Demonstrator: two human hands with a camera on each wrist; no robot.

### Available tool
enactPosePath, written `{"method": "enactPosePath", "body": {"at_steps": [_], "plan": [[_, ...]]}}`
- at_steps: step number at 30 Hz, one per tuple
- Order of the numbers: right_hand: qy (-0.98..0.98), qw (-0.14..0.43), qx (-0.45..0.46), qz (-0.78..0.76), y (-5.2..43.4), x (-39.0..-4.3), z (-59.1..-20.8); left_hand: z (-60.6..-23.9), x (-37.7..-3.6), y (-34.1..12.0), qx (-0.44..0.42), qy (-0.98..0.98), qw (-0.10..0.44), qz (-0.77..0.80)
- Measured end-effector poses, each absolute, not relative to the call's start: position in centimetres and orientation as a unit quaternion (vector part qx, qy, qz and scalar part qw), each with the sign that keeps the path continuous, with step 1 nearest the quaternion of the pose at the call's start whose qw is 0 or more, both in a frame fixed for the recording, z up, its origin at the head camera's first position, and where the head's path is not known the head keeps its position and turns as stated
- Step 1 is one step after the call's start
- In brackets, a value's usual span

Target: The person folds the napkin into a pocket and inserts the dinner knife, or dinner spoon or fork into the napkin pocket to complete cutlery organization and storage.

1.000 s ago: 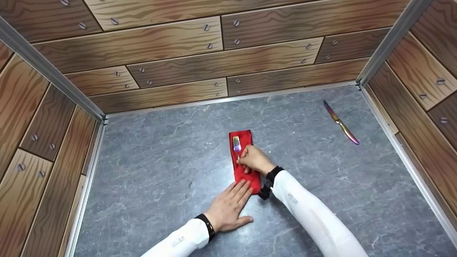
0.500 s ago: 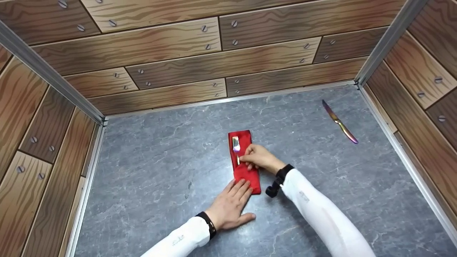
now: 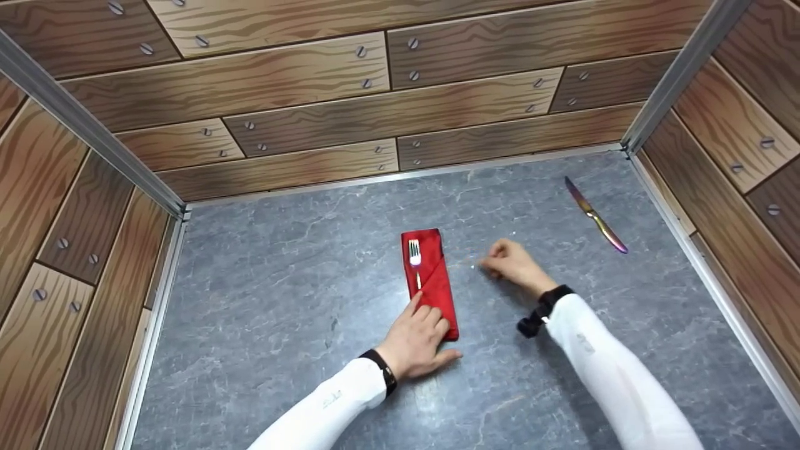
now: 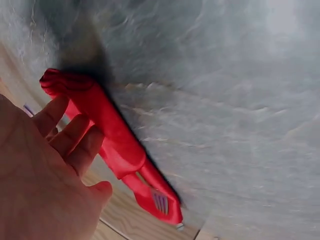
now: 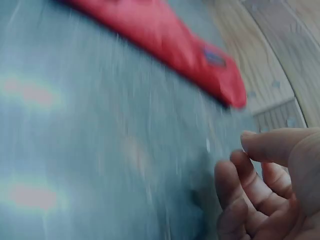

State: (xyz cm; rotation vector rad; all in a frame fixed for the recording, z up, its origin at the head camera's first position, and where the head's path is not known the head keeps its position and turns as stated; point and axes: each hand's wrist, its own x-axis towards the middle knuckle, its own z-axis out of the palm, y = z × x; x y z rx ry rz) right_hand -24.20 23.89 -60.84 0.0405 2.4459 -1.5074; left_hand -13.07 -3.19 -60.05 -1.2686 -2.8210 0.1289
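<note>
Two hands over the grey table (image 3: 281,300): left hand (image 3: 417,340) presses straight fingers on the near end of the red napkin (image 3: 431,281), fork (image 3: 414,253) tucked in it, long axis running away from the person. Right hand (image 3: 515,267) hangs just right of the napkin, fingers loosely curled, grasping nothing — knife (image 3: 595,215) lies well apart, far right near the wood-print wall (image 3: 737,125).

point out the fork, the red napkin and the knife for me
fork (image 3: 414,252), head view, on the tines sticking out of the fold
red napkin (image 3: 435,294), head view, on the middle of the folded cloth
knife (image 3: 595,215), head view, where blade meets handle
</note>
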Motion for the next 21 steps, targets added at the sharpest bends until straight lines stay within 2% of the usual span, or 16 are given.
{"method": "enactPosePath", "body": {"at_steps": [4, 10, 17, 21], "plan": [[0.892, 0.074, 0.021, -0.446, 27.1, -24.2, -60.7, -60.3, -13.8, -2.3, -0.402, -0.914, 0.025, 0.045], [0.935, 0.014, 0.052, -0.351, 31.2, -24.0, -60.4, -59.4, -14.6, -1.2, -0.406, -0.913, 0.005, 0.033], [0.958, -0.108, 0.044, -0.263, 34.2, -24.3, -60.2, -58.2, -15.3, 2.1, -0.428, -0.902, -0.028, 0.059], [0.966, -0.112, 0.054, -0.227, 35.6, -24.5, -60.4, -58.1, -15.2, 4.5, -0.449, -0.889, -0.043, 0.073]]}}
